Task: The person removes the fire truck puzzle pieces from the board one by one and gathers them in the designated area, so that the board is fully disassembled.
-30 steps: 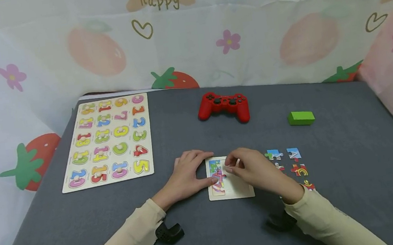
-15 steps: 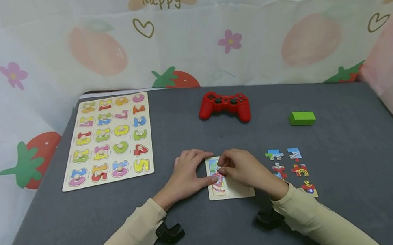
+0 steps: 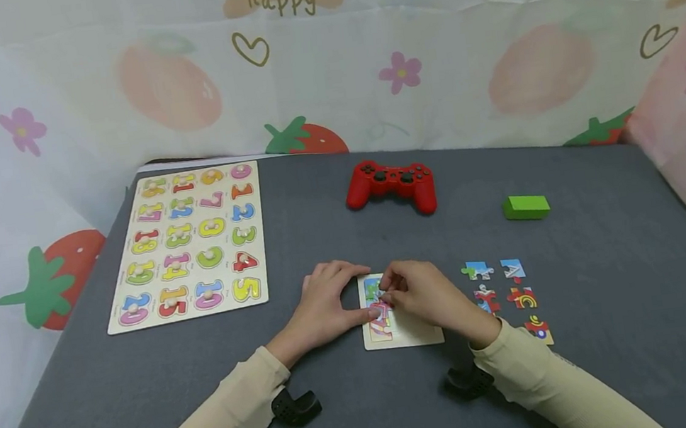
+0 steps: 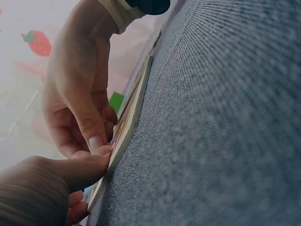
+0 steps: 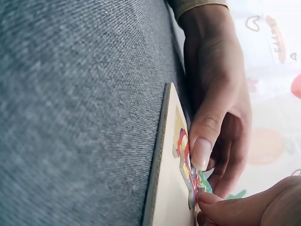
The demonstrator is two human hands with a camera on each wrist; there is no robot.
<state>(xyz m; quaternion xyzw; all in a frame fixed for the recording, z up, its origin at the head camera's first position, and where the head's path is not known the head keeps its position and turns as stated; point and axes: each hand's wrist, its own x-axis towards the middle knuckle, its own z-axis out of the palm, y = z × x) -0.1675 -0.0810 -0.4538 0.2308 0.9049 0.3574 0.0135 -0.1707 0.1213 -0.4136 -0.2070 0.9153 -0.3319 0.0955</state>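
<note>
A small wooden puzzle board (image 3: 418, 330) lies flat in the middle of the table, with colourful puzzle pieces (image 3: 380, 329) set along its left side. My left hand (image 3: 325, 305) is at the board's left edge. Its thumb presses on those pieces, while its other fingers stretch towards the far left corner. Above the board, my right hand (image 3: 426, 293) has its thumb and forefinger bent together at the upper piece (image 5: 204, 182), seemingly pinching its edge. The fingertips partly hide that piece. In the left wrist view the two thumbs nearly meet.
Several loose puzzle pieces (image 3: 523, 297) lie right of the board, partly behind the right wrist. A large number board (image 3: 189, 243) is at the left. Farther back are a red game controller (image 3: 389, 183) and a green block (image 3: 525, 206). A printed cloth hangs behind the table.
The right hand has shifted left across the board onto the placed pieces, uncovering some loose pieces at the right. In the last half second it has barely moved. The left hand stays put.
</note>
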